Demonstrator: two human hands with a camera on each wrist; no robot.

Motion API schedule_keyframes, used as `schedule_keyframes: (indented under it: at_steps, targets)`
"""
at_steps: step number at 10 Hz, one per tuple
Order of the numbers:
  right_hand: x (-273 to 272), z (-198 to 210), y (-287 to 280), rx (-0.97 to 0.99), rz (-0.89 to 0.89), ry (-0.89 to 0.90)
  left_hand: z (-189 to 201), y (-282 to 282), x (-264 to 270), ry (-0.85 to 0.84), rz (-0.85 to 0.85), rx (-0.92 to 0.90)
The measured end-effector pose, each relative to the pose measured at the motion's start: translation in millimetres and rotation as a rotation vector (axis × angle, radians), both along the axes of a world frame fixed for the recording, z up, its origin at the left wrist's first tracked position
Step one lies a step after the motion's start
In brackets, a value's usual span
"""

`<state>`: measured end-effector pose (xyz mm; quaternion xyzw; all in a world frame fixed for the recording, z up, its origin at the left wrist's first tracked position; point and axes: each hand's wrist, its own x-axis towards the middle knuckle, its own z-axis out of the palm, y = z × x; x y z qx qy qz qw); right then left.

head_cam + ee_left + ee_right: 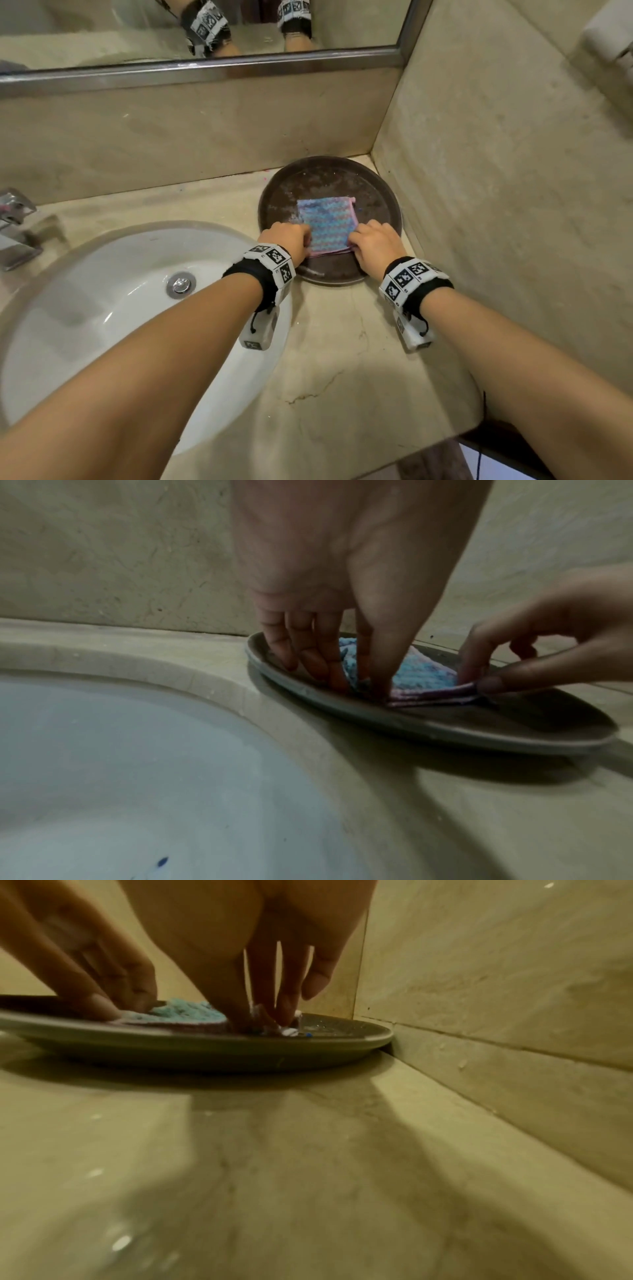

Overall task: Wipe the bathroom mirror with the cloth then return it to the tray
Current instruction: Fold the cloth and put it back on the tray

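Observation:
A folded cloth (325,224), knitted in blue and pink, lies flat on the round dark brown tray (308,178) in the corner of the counter. My left hand (287,240) pinches the cloth's near left corner, thumb and forefinger pointing down onto it (359,685). My right hand (373,240) pinches the near right corner between thumb and forefinger (479,680). In the right wrist view the cloth (185,1012) shows low on the tray (240,1045) between both hands. The mirror (205,20) hangs above the backsplash and reflects both wrists.
A white sink basin (102,308) sits left of the tray, with a chrome faucet (17,226) at the far left. Stone walls (496,171) close in behind and right of the tray. The counter's front edge (428,448) runs near my right forearm.

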<state>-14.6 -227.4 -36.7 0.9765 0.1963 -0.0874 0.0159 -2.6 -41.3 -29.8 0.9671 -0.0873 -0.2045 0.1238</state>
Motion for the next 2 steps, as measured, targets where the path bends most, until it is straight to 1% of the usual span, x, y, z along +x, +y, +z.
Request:
schedule_keyframes:
  at_steps: [1,2]
  targets:
    - [-13,5,2,-0.016,-0.027,0.071,-1,2,-4,-0.024,-0.027,0.069]
    - [-5,19,6,0.039,-0.133,0.202,11,8,-5,-0.040,-0.029,0.069]
